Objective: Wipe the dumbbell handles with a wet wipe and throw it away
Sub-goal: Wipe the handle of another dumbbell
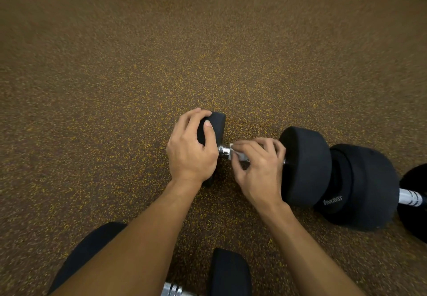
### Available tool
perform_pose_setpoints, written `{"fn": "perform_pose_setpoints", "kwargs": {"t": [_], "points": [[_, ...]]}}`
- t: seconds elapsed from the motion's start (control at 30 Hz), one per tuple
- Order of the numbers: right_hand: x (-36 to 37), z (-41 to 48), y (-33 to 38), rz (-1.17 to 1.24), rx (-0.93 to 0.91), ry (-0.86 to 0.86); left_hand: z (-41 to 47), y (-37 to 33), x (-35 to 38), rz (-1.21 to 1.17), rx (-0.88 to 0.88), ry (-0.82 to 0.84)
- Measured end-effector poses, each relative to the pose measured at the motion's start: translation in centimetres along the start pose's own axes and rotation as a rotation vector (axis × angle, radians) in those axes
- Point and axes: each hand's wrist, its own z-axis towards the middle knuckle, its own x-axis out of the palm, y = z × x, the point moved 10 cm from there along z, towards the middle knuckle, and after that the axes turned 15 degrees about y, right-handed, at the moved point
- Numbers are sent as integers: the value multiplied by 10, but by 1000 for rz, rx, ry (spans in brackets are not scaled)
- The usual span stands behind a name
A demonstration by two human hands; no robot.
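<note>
A black dumbbell (305, 166) lies on the speckled brown floor in the middle of the view. My left hand (191, 147) grips its left head (218, 122), fingers curled over the top. My right hand (258, 168) wraps a white wet wipe (239, 154) around the chrome handle (224, 150), which shows only as a short stretch between the two hands. A second dumbbell (362, 187) lies right against the first one on the right, its chrome handle (411, 197) bare.
A third dumbbell (228, 272) lies at the bottom edge, its chrome handle (172, 290) partly covered by my left forearm. My dark-clothed knee (87, 249) is at the bottom left. Rubber gym floor (208, 53) stretches ahead, with dark objects at the top edge.
</note>
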Motion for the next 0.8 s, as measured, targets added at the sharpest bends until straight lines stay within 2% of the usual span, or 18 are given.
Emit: {"fn": "perform_pose_setpoints", "kwargs": {"t": [0.27,0.4,0.57,0.7,0.8], "points": [[8,6,8,2,-43,32,0,-1,-1,2,-6,2],[-1,0,-5,38,51,-21,0,-1,-1,-1,2,-8],[13,7,6,61,3,55,0,-1,-1,-2,7,-4],[-2,-3,-8,62,59,-26,0,-1,-1,4,3,-1],[0,0,-6,62,96,-24,0,-2,-2,7,5,-6]]}}
